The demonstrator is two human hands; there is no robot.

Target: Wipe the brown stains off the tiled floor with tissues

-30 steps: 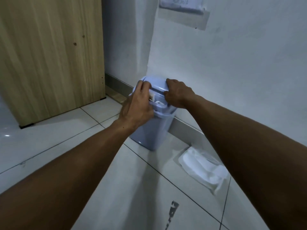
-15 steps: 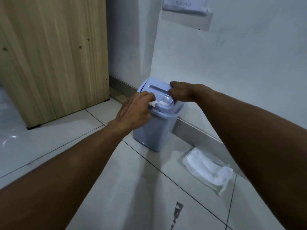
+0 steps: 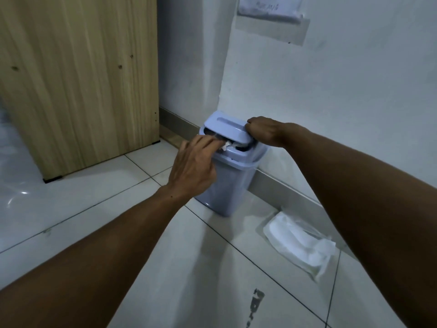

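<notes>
I see my left hand [image 3: 191, 166] pushing a crumpled white tissue [image 3: 227, 145] into the slot of the blue bin [image 3: 230, 171], fingertips pinched on it; my right hand [image 3: 262, 131] curls over the swing lid [image 3: 228, 126]. A plastic tissue pack [image 3: 299, 242] lies on the tiled floor [image 3: 106, 209] beside the bin

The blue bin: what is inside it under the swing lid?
At the blue bin's opening, white tissue shows beside the left hand's fingers. The right hand holds the swing lid, which hides everything deeper.
</notes>
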